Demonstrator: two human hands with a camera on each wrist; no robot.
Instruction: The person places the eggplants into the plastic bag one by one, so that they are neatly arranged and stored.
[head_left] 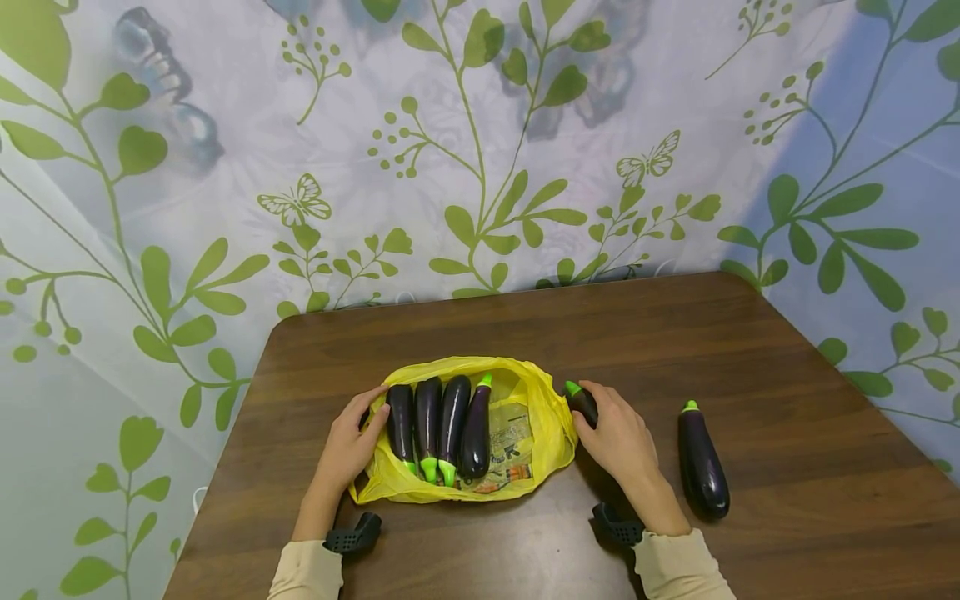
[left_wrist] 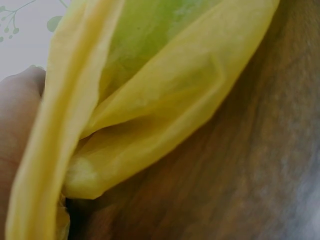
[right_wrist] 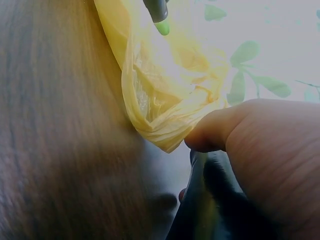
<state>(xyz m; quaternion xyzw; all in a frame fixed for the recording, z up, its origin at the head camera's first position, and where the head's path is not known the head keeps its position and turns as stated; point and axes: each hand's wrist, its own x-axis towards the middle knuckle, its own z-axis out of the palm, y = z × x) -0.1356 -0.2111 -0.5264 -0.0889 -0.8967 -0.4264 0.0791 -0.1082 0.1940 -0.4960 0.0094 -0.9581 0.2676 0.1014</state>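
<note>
Several dark eggplants (head_left: 427,421) lie side by side inside a yellow plastic bag (head_left: 553,421), its mouth spread wide. My left hand (head_left: 350,442) grips the bag's left edge, thumb toward the inside; in the left wrist view yellow folds (left_wrist: 145,110) cover most of that hand (left_wrist: 17,130). At the bag's right side my right hand (head_left: 621,433) holds another eggplant (head_left: 582,404), green end pointing away and its lower part hidden under the palm. In the right wrist view the thumb of the right hand (right_wrist: 265,150) is against the bag's rim (right_wrist: 167,142).
One more eggplant (head_left: 702,462) lies on the brown wooden table (head_left: 787,417), right of my right forearm. A cloth with green leaves and butterflies (head_left: 525,167) hangs behind the table and along its sides. Dark straps (head_left: 354,535) sit around both wrists.
</note>
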